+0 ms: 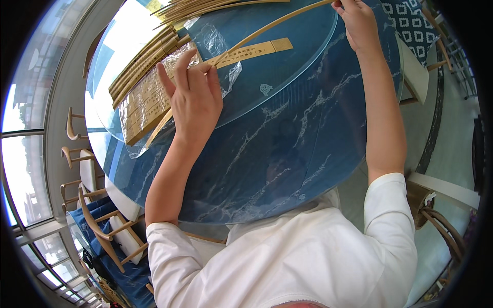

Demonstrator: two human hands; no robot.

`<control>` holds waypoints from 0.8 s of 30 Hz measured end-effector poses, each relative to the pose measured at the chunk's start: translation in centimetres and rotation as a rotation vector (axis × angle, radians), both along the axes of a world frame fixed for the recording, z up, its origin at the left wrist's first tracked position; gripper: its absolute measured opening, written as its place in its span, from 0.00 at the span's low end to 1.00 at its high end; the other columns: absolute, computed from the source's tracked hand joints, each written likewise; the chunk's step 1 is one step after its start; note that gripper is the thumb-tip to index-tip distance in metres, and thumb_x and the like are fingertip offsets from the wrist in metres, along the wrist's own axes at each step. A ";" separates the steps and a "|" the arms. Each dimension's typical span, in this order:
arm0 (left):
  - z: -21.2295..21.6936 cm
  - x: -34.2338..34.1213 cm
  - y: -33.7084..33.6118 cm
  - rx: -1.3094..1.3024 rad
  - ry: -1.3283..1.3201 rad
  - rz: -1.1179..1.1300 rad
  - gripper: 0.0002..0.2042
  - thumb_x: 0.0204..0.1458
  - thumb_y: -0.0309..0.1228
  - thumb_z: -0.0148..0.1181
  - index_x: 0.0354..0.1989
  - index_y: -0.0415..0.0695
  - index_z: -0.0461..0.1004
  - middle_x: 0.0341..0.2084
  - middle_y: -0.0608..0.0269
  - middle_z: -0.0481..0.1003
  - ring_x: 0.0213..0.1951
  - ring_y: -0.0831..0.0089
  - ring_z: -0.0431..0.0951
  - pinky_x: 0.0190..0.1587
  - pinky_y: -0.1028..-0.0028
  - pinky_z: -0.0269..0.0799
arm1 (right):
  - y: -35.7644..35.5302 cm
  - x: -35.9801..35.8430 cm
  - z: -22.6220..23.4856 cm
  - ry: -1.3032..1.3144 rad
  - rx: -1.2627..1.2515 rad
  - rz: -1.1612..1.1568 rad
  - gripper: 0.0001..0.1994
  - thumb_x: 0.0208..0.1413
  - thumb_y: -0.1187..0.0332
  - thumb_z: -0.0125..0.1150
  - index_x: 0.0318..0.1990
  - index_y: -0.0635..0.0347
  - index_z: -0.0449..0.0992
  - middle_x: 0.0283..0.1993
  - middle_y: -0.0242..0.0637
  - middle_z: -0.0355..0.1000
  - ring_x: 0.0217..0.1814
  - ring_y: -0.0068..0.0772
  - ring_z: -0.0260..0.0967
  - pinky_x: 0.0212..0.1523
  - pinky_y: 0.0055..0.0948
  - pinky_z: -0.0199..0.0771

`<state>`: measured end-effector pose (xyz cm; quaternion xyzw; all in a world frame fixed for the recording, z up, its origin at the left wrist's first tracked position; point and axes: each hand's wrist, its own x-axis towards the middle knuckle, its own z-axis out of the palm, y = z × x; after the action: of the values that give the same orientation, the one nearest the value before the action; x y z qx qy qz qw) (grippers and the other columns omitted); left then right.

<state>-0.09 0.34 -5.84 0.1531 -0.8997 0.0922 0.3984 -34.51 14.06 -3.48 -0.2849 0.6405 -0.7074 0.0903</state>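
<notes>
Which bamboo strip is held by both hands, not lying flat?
The long thin bowed strip: left hand pinches one end, right hand the other. The flat printed slip lies on the glass; the others sit bundled in plastic wrap.

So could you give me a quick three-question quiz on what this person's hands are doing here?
1. True or false: the left hand and right hand hold opposite ends of one thin bamboo strip.
2. What lies under the left hand? A) a clear plastic bag of flat bamboo slips B) a book C) a plate
3. Fill in: the blue marbled table carries a round ____ turntable.

Key: 1 true; 2 A; 3 glass
</notes>
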 end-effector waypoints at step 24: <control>-0.2 0.0 0.3 -0.087 -0.048 -0.001 0.11 0.61 0.26 0.67 0.41 0.47 0.68 0.56 0.63 0.69 0.46 0.69 0.80 0.79 0.38 0.39 | -0.9 7.3 -0.9 0.655 0.582 0.207 0.27 0.77 0.49 0.44 0.58 0.64 0.80 0.74 0.48 0.68 0.85 0.47 0.50 0.81 0.39 0.52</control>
<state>-0.12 0.67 -5.99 0.1330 -0.9042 0.1348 0.3828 -27.25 13.14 -4.42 -0.5193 0.7756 -0.3577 0.0296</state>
